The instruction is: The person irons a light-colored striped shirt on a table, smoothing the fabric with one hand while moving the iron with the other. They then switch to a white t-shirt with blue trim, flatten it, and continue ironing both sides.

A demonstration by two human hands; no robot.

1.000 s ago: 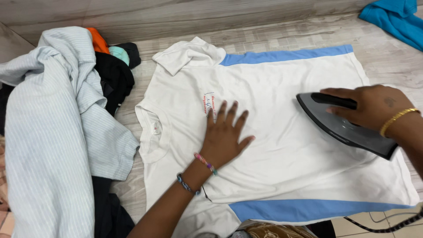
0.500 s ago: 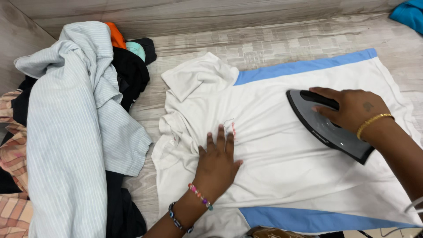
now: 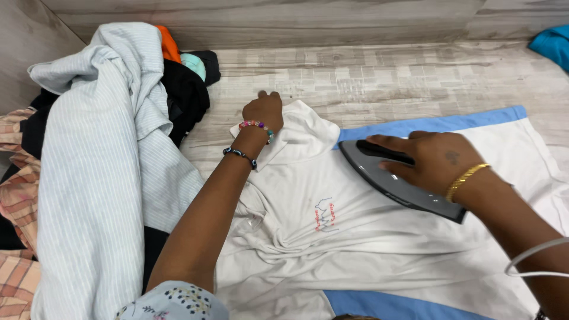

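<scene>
A white T-shirt (image 3: 367, 237) with blue side panels and a small chest print lies flat on a wood-patterned surface, bunched into folds near the collar. My left hand (image 3: 265, 109) reaches across the collar to the far sleeve (image 3: 302, 133), with its fingers curled on the sleeve's edge. My right hand (image 3: 430, 160) grips the handle of a grey iron (image 3: 391, 181). The iron rests on the shirt's upper chest, its tip pointing toward the sleeve.
A pile of clothes lies at the left: a pale striped shirt (image 3: 95, 178), a black garment (image 3: 186, 98), an orange piece (image 3: 169, 44) and a plaid cloth (image 3: 15, 195). A teal cloth (image 3: 551, 44) sits at the far right. The iron's white cord (image 3: 533, 255) loops by my right forearm.
My left hand left the chest and moved up to the far sleeve. The iron slid left toward the shoulder. The shirt bunched up more near the collar.
</scene>
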